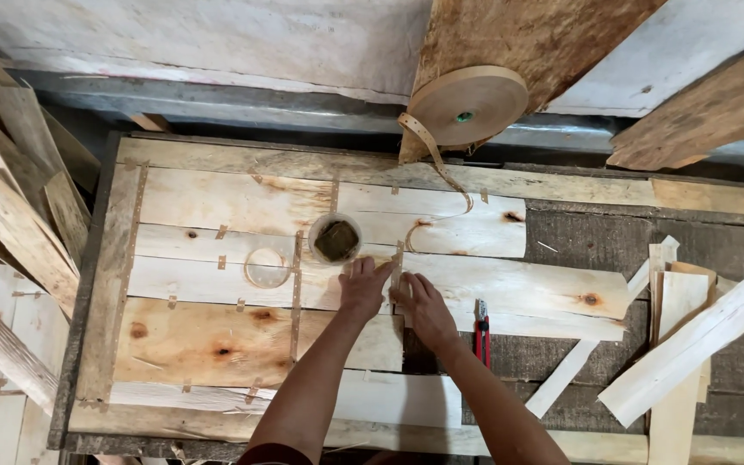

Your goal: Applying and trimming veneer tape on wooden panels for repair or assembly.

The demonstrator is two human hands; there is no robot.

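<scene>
Mid-frame, left hand (pixel 363 286) and right hand (pixel 424 307) press flat, fingers spread, gripping nothing, on pale thin wooden veneer sheets (pixel 510 288)

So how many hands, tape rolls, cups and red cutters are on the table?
Hands: 2, left hand and right hand, both pressing on the wood sheets
Big tape roll: 1
Small tape ring: 1
Cup: 1
Red cutter: 1
Total: 6
</scene>
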